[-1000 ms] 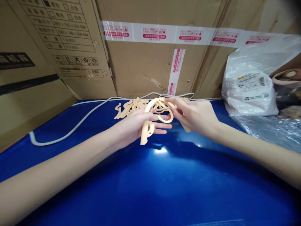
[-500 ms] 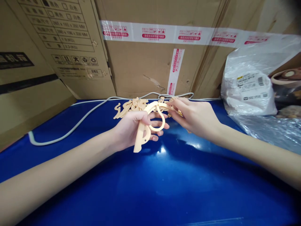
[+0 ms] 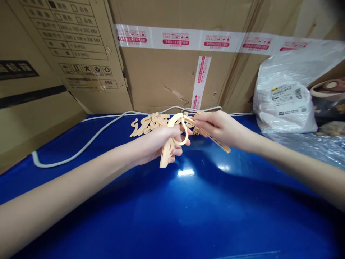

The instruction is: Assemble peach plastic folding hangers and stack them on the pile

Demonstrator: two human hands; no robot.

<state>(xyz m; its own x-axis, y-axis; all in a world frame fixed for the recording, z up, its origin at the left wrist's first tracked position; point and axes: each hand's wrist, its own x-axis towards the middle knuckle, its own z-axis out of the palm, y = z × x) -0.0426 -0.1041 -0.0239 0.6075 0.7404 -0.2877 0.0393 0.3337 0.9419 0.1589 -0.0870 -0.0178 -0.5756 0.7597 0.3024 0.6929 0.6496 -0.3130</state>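
My left hand (image 3: pixel 155 142) is closed around a curved pale wooden piece (image 3: pixel 174 119), raised above the blue tabletop. Its straight lower end sticks out below the fingers, and a thin ring-shaped part (image 3: pixel 185 138) hangs beneath the curve. In my right hand (image 3: pixel 221 126), thumb and fingers pinch a long slotted wooden strip (image 3: pixel 223 145) that slants down to the right. The strip's upper end meets the top of the curve; whether the two are joined I cannot tell. Behind the hands lies a pile of flat wooden pieces (image 3: pixel 153 123), partly covered by them.
A white cable (image 3: pixel 98 140) runs along the back of the blue tabletop (image 3: pixel 172 212) and loops to the left. Cardboard boxes (image 3: pixel 161 79) wall off the back and left. On the right sits a white plastic bag (image 3: pixel 285 104) with a label, beside clear plastic wrap (image 3: pixel 304 147).
The curved piece has turned and risen slightly in my left hand. My right hand has tilted, so the slotted strip now shows below its fingers.
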